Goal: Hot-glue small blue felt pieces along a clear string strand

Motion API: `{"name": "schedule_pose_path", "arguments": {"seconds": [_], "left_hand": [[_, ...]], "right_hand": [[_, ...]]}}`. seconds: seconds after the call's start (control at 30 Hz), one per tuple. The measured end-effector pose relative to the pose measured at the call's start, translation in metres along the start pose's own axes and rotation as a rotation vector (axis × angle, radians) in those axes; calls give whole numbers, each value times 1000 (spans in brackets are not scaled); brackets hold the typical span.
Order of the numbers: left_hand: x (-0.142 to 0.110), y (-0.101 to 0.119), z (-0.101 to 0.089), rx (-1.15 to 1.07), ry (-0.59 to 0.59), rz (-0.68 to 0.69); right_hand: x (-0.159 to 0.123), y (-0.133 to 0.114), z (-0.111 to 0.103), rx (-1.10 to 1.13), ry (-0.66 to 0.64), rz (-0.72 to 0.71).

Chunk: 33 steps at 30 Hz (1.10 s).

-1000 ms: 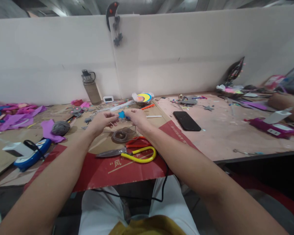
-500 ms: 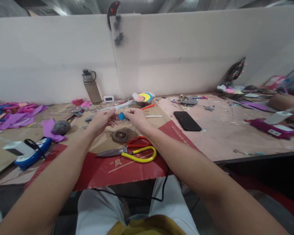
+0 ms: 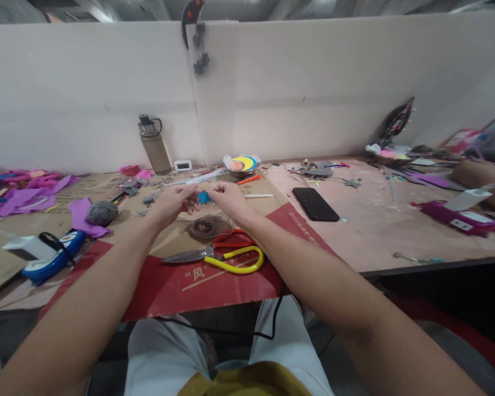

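Note:
A small blue felt-like star (image 3: 203, 197) is held up over the cardboard, between my two hands. My right hand (image 3: 231, 199) pinches at the star's right side with thumb and forefinger. Just left of the star, my left hand (image 3: 175, 203) has its fingers curled and thumb drawn in; whatever is between them is too small to make out. Below the hands lies a coil of grey-brown cord (image 3: 203, 227). Large scissors (image 3: 235, 259) with red and yellow handles rest closer to me on the red part of the cardboard (image 3: 157, 294).
A phone (image 3: 315, 204) lies to the right. At left are a ball of grey yarn (image 3: 102, 213), a blue power strip (image 3: 55, 261) and purple felt scraps (image 3: 37, 201). A bowl (image 3: 242, 165) and a bottle (image 3: 154, 146) stand behind. A co-worker's hand (image 3: 478, 173) is at far right.
Almost nothing differs. The star has shifted very slightly between my fingers, and the whole view has moved a little.

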State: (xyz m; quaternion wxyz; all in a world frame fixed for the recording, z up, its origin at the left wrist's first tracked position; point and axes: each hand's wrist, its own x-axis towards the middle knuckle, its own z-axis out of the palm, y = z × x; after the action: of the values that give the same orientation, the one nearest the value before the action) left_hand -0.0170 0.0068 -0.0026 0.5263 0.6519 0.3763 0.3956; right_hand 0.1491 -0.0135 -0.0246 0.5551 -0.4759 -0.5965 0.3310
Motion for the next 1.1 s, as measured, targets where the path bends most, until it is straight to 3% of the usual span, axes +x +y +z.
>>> {"name": "schedule_pose_path", "arguments": {"seconds": [0.63,1.1], "left_hand": [[-7,8,2,139,-5,-50],[-2,1,2,217,25,45]], "right_hand": [[-5,-6,0,-240,-15,-65],[-6,-6,1,-242,-71,-108]]}}
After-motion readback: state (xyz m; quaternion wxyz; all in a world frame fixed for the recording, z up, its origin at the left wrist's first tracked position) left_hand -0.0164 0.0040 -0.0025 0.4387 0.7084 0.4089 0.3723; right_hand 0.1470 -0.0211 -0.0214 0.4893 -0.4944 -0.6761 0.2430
